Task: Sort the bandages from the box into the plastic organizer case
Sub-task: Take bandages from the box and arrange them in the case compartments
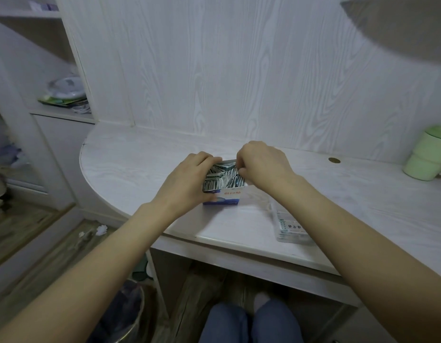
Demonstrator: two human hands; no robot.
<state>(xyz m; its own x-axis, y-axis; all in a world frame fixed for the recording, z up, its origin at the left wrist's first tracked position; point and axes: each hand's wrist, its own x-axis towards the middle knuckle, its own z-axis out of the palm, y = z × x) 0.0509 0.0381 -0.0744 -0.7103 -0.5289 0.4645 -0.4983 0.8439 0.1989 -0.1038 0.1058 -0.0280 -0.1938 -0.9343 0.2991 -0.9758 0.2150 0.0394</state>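
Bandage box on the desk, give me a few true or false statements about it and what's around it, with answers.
1. The bandage box is open and packed with wrapped bandages. True.
2. The left hand holds the box's side. True.
3. The right hand rests on the plastic organizer case. False: its fingers are at the bandages in the box.
4. The green cup stands left of the box. False: far right.
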